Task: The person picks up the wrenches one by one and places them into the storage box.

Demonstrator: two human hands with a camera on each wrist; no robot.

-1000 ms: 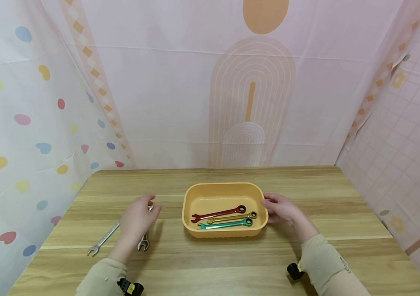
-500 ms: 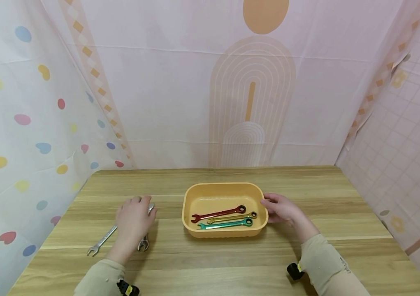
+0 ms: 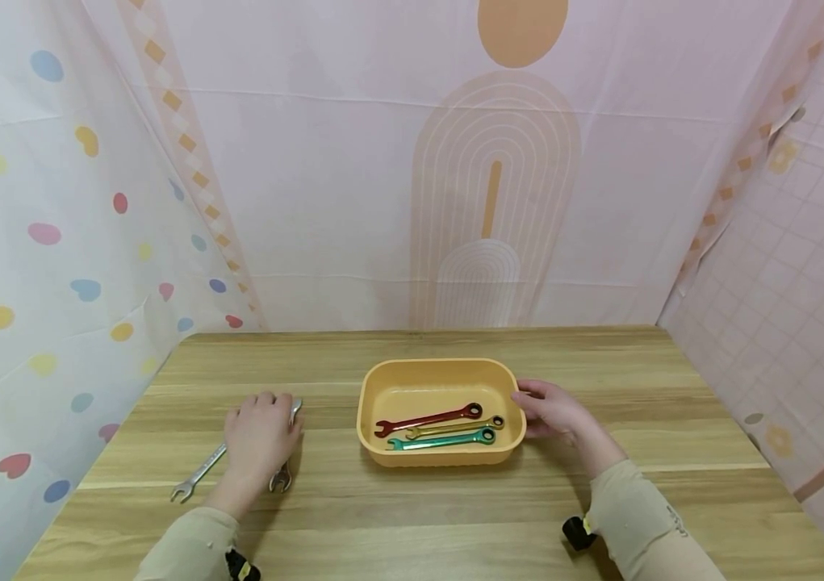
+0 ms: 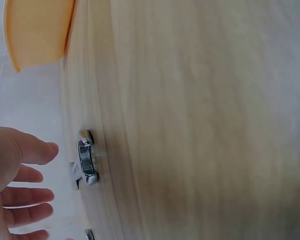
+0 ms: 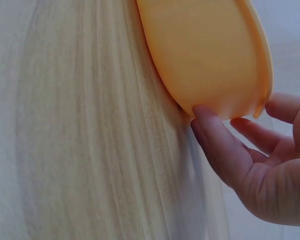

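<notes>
The left hand point(image 3: 261, 436) lies flat, fingers straight and relaxed, over two silver wrenches on the wooden worktop point(image 3: 412, 500). The shorter silver wrench point(image 3: 282, 476) shows its open jaw end at the near side of the palm and its other end beside the fingertips; the longer silver wrench point(image 3: 197, 474) runs out diagonally from under the hand toward the near left. In the left wrist view the fingers point(image 4: 27, 150) are spread and straight just above the metal, and whether they press on it cannot be told. The right hand point(image 3: 553, 409) rests against the right end of the orange tray point(image 3: 441, 457), thumb on the outer wall and fingers lightly curved round the rim, steadying rather than clamping it. Inside the tray three wrenches lie side by side: a red wrench point(image 3: 429, 420) farthest, a gold wrench point(image 3: 455, 427) in the middle, a green wrench point(image 3: 444, 440) nearest. The two hands are well apart, the tray between them.
</notes>
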